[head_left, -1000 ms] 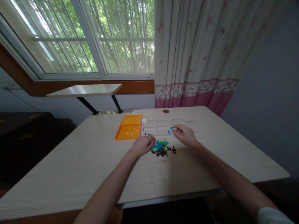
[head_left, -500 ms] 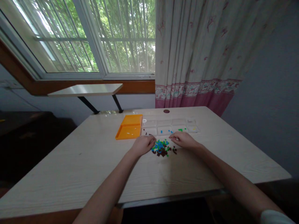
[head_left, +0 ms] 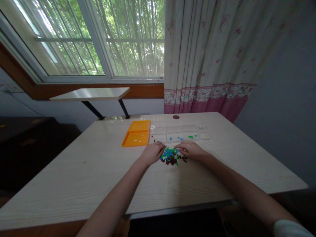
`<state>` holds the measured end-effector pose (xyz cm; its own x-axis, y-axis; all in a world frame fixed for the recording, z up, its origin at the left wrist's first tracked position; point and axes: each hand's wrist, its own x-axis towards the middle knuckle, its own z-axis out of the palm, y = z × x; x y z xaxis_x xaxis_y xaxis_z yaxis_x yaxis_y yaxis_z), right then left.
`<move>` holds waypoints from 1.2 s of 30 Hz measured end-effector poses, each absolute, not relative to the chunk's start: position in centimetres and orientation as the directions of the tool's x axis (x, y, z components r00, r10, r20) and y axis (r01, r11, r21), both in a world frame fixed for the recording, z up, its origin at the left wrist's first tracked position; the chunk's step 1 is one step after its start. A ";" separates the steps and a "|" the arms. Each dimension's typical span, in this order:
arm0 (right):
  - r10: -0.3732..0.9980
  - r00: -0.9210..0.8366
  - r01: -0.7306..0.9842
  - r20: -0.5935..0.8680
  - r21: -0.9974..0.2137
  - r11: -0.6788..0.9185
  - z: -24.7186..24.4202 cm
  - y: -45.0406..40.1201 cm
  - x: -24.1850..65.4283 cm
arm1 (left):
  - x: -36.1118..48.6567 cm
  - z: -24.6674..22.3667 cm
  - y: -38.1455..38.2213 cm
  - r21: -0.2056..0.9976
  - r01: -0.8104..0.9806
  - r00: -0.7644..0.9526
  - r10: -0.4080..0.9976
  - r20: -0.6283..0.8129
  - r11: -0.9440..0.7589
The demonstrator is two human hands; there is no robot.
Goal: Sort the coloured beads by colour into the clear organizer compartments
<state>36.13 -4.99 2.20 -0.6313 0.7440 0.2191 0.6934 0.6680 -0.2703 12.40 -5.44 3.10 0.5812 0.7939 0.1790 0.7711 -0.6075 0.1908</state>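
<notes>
A loose heap of tiny blue, green and dark brown building bricks [head_left: 170, 155] lies on the table between my hands. At its left edge is my left hand [head_left: 153, 153], with its fingers curled together against the bricks. Whatever its fingertips hold, if anything, is hidden. On the heap's far right side, my right hand [head_left: 190, 149] reaches in with its fingers a little apart, the fingertips over the upper edge of the bricks. No brick shows clearly in it.
Beyond the hands stands a clear compartment tray [head_left: 174, 134] with a few brown, blue, green and yellow bricks sorted in it. An open orange case [head_left: 136, 139] with small white pieces adjoins its left end. A raised shelf [head_left: 93, 94] stands at the table's back left.
My right hand has moved left, its fingertips coming to the heap's upper edge. My left hand stays by the heap, its fingers reaching slightly farther over it.
</notes>
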 end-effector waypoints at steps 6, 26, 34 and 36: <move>0.719 -0.660 0.652 0.219 -0.309 0.693 2.3 -5.2 35.9 | 12.5 3.2 -5.6 0.175 0.741 0.630 0.761 0.156 -0.648; 0.683 -0.696 0.610 0.220 -0.321 0.725 2.7 -5.4 36.0 | 12.8 3.6 -6.1 0.188 0.747 0.632 0.769 0.096 -0.637; 0.669 -0.702 0.583 0.244 -0.342 0.737 2.7 -5.5 36.2 | 12.7 3.5 -6.0 0.222 0.742 0.626 0.772 0.111 -0.633; 0.662 -0.708 0.573 0.246 -0.348 0.742 2.8 -5.5 36.3 | 12.7 3.4 -6.0 0.221 0.741 0.626 0.771 0.115 -0.634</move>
